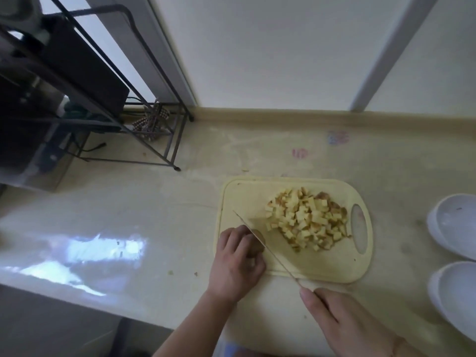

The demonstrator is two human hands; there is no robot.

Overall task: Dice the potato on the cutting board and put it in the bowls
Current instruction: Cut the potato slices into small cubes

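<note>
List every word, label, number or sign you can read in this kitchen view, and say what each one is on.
No text is readable.
Pink smudge on the beige countertop: too blurred to read.
Blue-pink smudge on the same countertop: too blurred.
Pale yellow plastic cutting board and white bowls: no visible markings.

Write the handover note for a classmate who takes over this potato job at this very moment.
Left hand: curled on an uncut potato piece at the cutting board's left edge.
Right hand: holds the knife, blade against that piece.
Done: a pile of diced potato on the board.
Left: dice the last piece, then move the cubes into the two white bowls, which look empty.
</note>
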